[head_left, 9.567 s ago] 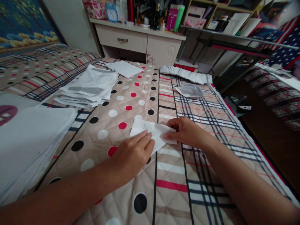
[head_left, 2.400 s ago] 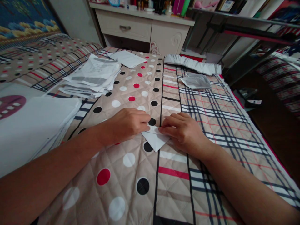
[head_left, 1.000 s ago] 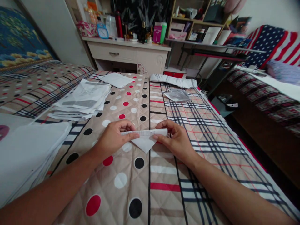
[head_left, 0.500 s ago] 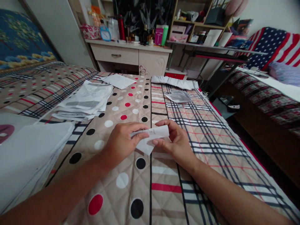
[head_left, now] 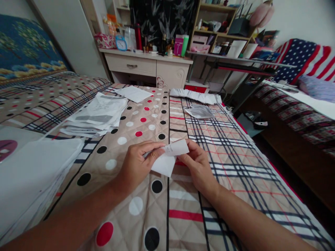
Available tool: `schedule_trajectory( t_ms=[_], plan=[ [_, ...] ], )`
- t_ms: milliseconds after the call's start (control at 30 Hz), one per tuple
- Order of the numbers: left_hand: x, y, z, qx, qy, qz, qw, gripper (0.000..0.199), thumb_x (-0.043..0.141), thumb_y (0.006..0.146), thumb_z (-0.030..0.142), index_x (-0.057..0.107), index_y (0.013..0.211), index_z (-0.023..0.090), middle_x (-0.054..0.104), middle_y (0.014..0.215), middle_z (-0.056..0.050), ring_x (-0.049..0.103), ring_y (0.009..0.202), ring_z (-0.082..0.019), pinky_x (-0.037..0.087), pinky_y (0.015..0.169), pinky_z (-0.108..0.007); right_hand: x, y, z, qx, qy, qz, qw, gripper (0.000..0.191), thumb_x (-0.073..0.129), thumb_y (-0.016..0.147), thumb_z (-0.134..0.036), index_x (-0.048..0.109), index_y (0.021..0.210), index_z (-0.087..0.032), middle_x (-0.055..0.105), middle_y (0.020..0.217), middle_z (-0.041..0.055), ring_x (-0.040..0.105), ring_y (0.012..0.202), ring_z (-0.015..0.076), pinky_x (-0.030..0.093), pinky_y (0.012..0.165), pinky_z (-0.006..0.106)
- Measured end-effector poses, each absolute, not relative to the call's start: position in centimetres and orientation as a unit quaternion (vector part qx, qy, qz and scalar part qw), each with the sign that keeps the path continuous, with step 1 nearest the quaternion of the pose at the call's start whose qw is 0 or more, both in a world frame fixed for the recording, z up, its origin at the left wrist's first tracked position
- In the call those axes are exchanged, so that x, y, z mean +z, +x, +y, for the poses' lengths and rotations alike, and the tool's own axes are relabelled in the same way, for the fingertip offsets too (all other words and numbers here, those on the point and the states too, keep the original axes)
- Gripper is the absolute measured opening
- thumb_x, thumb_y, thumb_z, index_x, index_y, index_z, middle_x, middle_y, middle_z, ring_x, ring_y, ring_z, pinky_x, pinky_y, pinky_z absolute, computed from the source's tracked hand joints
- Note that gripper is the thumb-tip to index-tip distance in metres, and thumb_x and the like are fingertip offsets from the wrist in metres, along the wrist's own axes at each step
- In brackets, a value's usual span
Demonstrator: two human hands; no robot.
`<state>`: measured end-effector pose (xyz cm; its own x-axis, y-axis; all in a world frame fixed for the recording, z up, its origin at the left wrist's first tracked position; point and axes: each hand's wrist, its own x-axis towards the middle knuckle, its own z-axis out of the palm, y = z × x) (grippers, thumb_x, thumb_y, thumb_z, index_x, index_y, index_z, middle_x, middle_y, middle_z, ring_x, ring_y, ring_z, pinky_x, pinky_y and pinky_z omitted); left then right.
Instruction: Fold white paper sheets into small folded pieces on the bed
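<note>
A small folded sheet of white paper [head_left: 164,165] with some print on its upper flap is held above the patterned bedcover [head_left: 183,195]. My left hand [head_left: 140,158] pinches its left side between thumb and fingers. At the right end of the flap, my right hand [head_left: 197,160] is closed on the paper, thumb in front and fingers behind. The lower part of the paper hangs down between the two hands. Part of the left side is hidden behind my left fingers.
To the left lie a stack of printed sheets [head_left: 96,113] and a larger pile of white paper [head_left: 34,174]. Farther off are a flat white paper [head_left: 134,93], a row of folded papers [head_left: 195,96] and a grey-white packet [head_left: 200,111]. A dresser [head_left: 131,65] stands behind.
The paper's lower part now shows more fully below the flap. My right fingers have shifted slightly along the flap's right end. The view has tilted up a little.
</note>
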<state>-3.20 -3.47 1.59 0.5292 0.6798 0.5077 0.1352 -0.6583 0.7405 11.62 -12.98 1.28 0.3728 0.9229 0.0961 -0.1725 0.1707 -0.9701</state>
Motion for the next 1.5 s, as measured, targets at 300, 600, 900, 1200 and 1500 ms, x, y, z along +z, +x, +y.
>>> schedule_trajectory(
  t_ms=[300, 600, 900, 1200, 1500],
  plan=[
    [1.7, -3.2, -3.9, 0.433, 0.812, 0.232, 0.315, 0.006, 0.069, 0.082, 0.02, 0.075, 0.083, 0.02, 0.076, 0.08, -0.003, 0.07, 0.071, -0.015, 0.057, 0.066, -0.023, 1.1, 11.8, -13.3, 0.265, -0.536, -0.449, 0.664, 0.02, 0.073, 0.075, -0.027, 0.067, 0.095, -0.024, 0.069, 0.091, 0.0023, 0.063, 0.083, 0.0172, 0.051, 0.074, 0.029],
    [2.2, -3.4, -4.3, 0.464, 0.818, 0.211, 0.267, 0.003, 0.071, 0.079, 0.018, 0.074, 0.08, 0.019, 0.074, 0.073, -0.002, 0.067, 0.064, -0.012, 0.055, 0.06, -0.021, 1.1, 12.4, -13.5, 0.257, -0.512, -0.487, 0.659, 0.011, 0.064, 0.086, -0.03, 0.074, 0.087, -0.025, 0.069, 0.085, 0.0027, 0.062, 0.082, 0.0185, 0.049, 0.078, 0.032],
    [2.2, -3.5, -4.2, 0.457, 0.819, 0.231, 0.26, 0.004, 0.071, 0.079, 0.018, 0.074, 0.079, 0.02, 0.074, 0.074, -0.001, 0.068, 0.066, -0.014, 0.056, 0.061, -0.023, 1.0, 12.5, -13.6, 0.271, -0.508, -0.488, 0.656, 0.036, 0.048, 0.093, -0.047, 0.072, 0.088, -0.021, 0.069, 0.091, 0.0061, 0.063, 0.087, 0.0218, 0.049, 0.083, 0.037],
    [2.2, -3.4, -4.3, 0.431, 0.809, 0.229, 0.328, 0.005, 0.07, 0.079, 0.017, 0.074, 0.076, 0.019, 0.074, 0.071, -0.001, 0.067, 0.062, -0.012, 0.054, 0.058, -0.021, 0.8, 12.5, -13.9, 0.186, -0.562, -0.514, 0.621, 0.025, 0.074, 0.079, -0.03, 0.069, 0.103, -0.027, 0.069, 0.097, 0.0021, 0.063, 0.085, 0.0171, 0.05, 0.078, 0.031],
    [1.7, -3.6, -3.8, 0.402, 0.801, 0.24, 0.374, 0.006, 0.069, 0.081, 0.018, 0.074, 0.078, 0.018, 0.074, 0.074, -0.002, 0.066, 0.063, -0.011, 0.052, 0.056, -0.019, 0.4, 12.8, -13.8, 0.17, -0.587, -0.489, 0.623, 0.018, 0.073, 0.08, -0.03, 0.072, 0.098, -0.026, 0.071, 0.091, 0.002, 0.062, 0.079, 0.0162, 0.051, 0.074, 0.031]
  ],
)
